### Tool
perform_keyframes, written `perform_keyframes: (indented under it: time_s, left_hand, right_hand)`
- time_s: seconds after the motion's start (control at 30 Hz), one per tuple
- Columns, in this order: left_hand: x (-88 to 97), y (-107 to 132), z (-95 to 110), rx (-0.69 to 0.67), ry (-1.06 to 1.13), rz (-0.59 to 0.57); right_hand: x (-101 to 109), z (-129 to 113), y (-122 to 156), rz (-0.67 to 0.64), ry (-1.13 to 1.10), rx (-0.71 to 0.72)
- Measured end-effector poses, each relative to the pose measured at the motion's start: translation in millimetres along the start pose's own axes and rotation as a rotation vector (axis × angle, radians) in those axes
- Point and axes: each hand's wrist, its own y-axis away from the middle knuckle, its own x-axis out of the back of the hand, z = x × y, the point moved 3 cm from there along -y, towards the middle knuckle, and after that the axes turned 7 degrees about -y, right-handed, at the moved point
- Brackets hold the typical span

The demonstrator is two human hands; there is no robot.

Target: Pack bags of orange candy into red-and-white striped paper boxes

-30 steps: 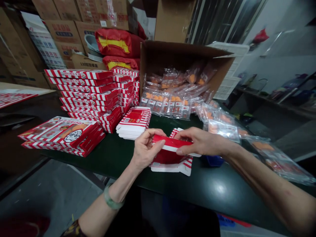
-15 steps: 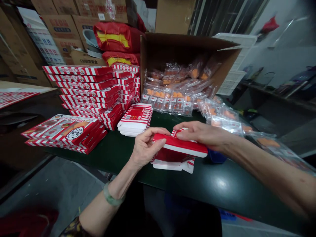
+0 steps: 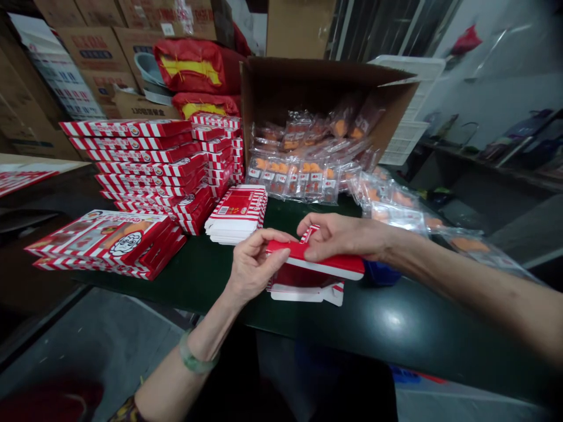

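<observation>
My left hand (image 3: pixel 251 266) pinches the left end of a red and white striped carton (image 3: pixel 328 266), thumb on top and fingers curled beneath. My right hand (image 3: pixel 341 237) lies over the carton's top edge with its fingers pressing the red flap. The carton is half opened and rests on a dark green table (image 3: pixel 373 328) near its front edge. A short pile of flat striped carton blanks (image 3: pixel 238 212) lies just behind my left hand.
Tall stacks of closed striped boxes (image 3: pixel 149 167) stand at the left, with more boxes (image 3: pixel 109 240) lower in front. An open cardboard box (image 3: pixel 321 105) on its side spills clear packets of orange pieces (image 3: pixel 294 176) across the table to the right. Cartons and red sacks fill the back.
My right hand has slid left along the carton's top and pressed the red flap down. The left hand keeps its pinch on the carton's end. The view has shifted slightly.
</observation>
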Motion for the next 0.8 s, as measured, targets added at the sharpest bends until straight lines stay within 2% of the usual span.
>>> perform_keyframes:
  time_s: [0.13, 0.27, 0.43, 0.53, 0.67, 0.8]
  left_hand:
    - [-3.0, -3, -7, 0.027, 0.026, 0.036]
    - [-10.2, -4, -10, -0.036, 0.109, 0.104]
    - [-18.0, -1, -9, -0.117, 0.104, 0.168]
    - [-19.7, -1, -9, -0.141, 0.111, 0.14]
    - [-19.1, 0, -13, -0.14, 0.16, 0.123]
    - [-21.2, 1, -14, -0.115, 0.188, 0.146]
  right_hand:
    - [-1, -14, 6, -0.017, 0.467, 0.108]
    - [-5, -19, 13, 0.025, 0.773, 0.299]
    - [-7, -14, 20, 0.039, 0.845, 0.421]
    - [-7, -13, 19, 0.04, 0.864, 0.481]
    - [-6, -13, 18, 0.08, 0.855, 0.549]
    - [-10, -8, 18, 0.113, 0.912, 0.554]
